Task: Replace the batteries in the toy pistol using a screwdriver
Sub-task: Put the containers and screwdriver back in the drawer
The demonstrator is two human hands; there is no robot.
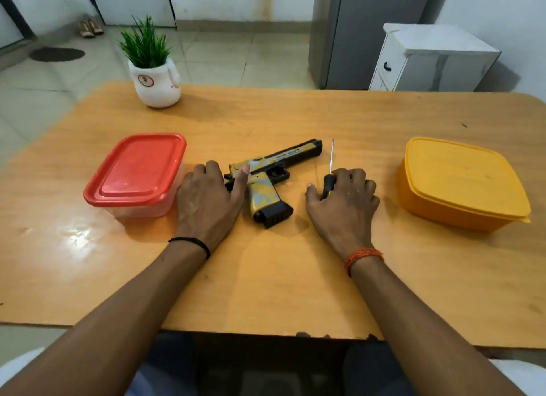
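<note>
A toy pistol (277,162), black with yellow and grey camouflage, lies on its side mid-table, barrel pointing right and away, grip toward me. My left hand (206,202) rests on the table just left of it, thumb stretched out and touching the rear of the slide. A thin screwdriver (331,159) with a black and yellow handle lies right of the pistol, tip pointing away. My right hand (345,206) covers its handle, fingers curled over it and thumb beside it; most of the handle is hidden.
A clear box with a red lid (136,171) stands left of my left hand. A shut yellow box (461,182) sits at the right. A potted plant (153,70) stands at the wooden table's (280,277) far left edge.
</note>
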